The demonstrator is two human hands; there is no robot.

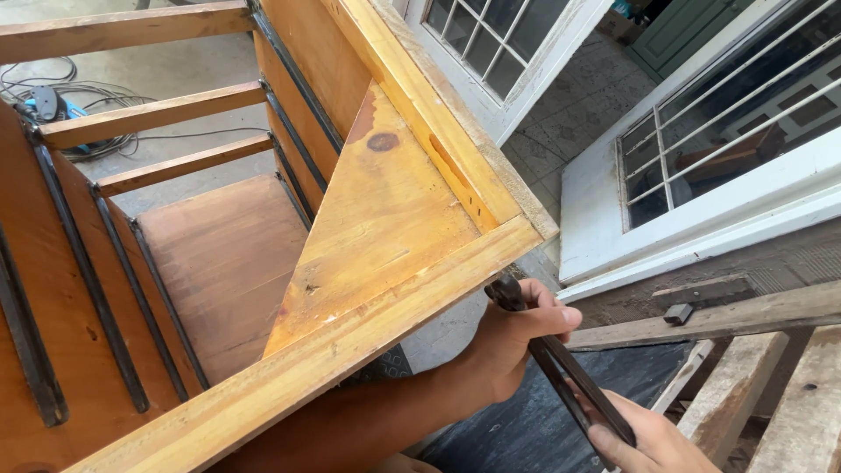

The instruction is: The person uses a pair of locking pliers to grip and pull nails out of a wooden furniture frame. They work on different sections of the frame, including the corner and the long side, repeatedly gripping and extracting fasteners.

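Observation:
A dark metal pair of pincers (561, 368) has its jaws pressed against the lower edge of a varnished wooden frame (385, 219), near the frame's right corner. My left hand (512, 342) wraps around the tool just below the jaws, thumb on top. Lower right, my right hand (653, 442) is closed on the ends of the two long handles. What the jaws bite on is hidden under the frame's edge.
The frame has wooden crossbars (149, 114) and dark metal bars (114, 289) on its left side. White window frames with bars (701, 149) lean at the right. Rough planks (771, 385) lie bottom right. A blue power tool with cables (48, 105) sits on the floor at far left.

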